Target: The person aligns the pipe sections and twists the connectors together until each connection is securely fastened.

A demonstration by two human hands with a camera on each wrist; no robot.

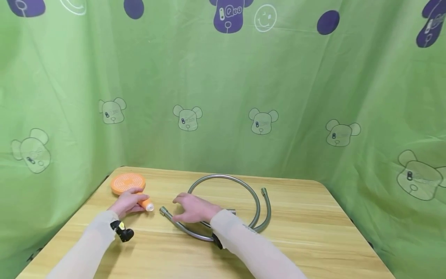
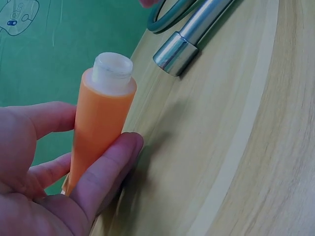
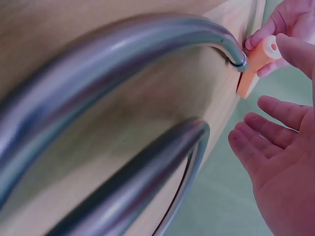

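An orange shower head (image 1: 127, 183) lies face up toward the back left of the table, its round face dotted with nozzles. My left hand (image 1: 128, 203) grips its handle between thumb and fingers. In the left wrist view the white connector (image 2: 113, 71) sticks out of the orange handle (image 2: 101, 123). A coiled grey metal shower hose (image 1: 256, 201) rests to the right. Above the hose's left part hovers my right hand (image 1: 196, 208), fingers spread and holding nothing. The hose's near end fitting (image 2: 175, 53) points toward the handle, apart from it.
The hose's other end (image 1: 264, 191) sits at the right of the coil. A small metal fitting (image 1: 231, 211) shows beside my right wrist. A green curtain (image 1: 223, 147) hangs behind the wooden table (image 1: 306, 232) and along both sides.
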